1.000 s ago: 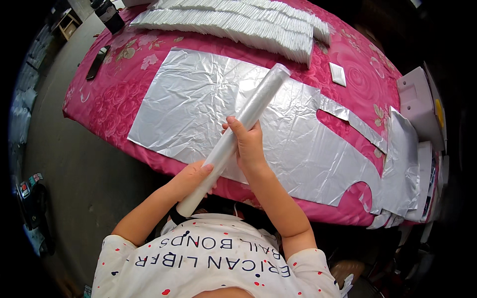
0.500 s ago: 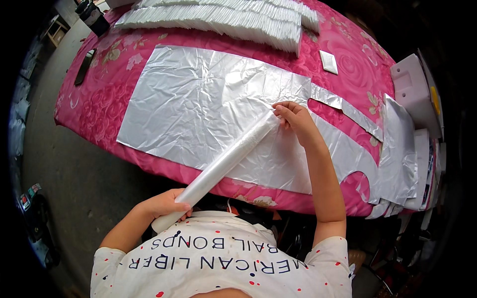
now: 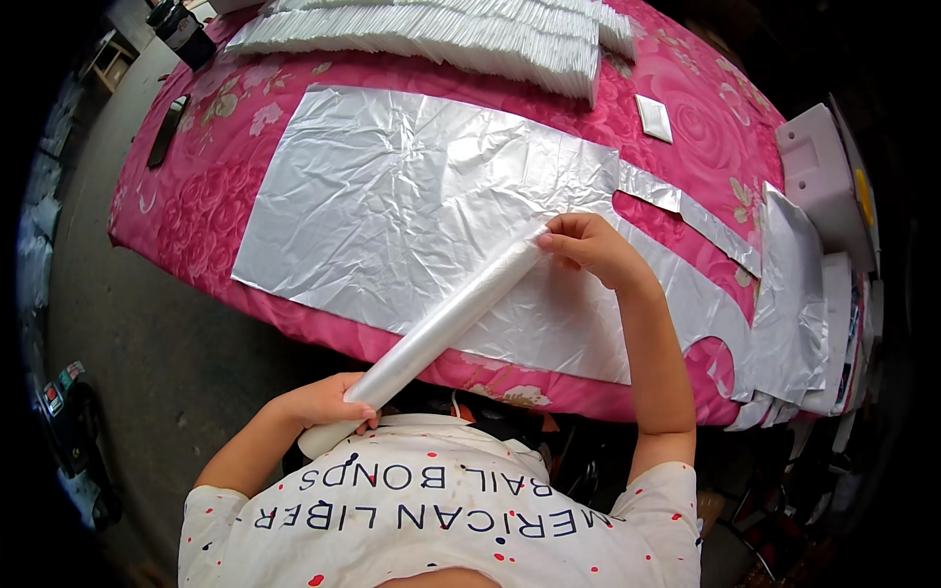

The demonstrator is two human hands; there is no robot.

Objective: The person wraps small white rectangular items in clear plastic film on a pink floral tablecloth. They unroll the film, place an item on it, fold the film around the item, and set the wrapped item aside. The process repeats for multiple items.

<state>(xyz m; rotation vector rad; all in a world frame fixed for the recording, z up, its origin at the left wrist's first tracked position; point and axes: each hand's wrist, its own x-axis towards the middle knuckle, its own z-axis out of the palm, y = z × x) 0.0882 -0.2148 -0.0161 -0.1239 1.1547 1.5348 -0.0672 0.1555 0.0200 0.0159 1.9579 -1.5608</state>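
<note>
A long roll of whitish, see-through plastic film (image 3: 441,318) slants from my waist up over the table. Near its lower end, my left hand (image 3: 335,400) is wrapped round it. At the upper end the fingers of my right hand (image 3: 596,251) are pinched together on the film's edge. Beneath the roll lies a large, creased silvery plastic sheet (image 3: 343,196), spread flat. Toward the right it narrows into strips with rounded cut-outs, through which the pink tablecloth (image 3: 196,216) shows. My right hand hovers over or touches this sheet; I cannot tell which.
Rows of thin white folded packets (image 3: 421,44) line the back. One small white packet (image 3: 654,118) lies apart. At the left are a dark phone (image 3: 169,130) and a black container (image 3: 182,37). A white box (image 3: 826,176) and more silvery sheets (image 3: 794,294) occupy the right edge.
My right hand has shifted slightly down and to the right, still at the roll's upper end. My left hand keeps its place round the lower end.
</note>
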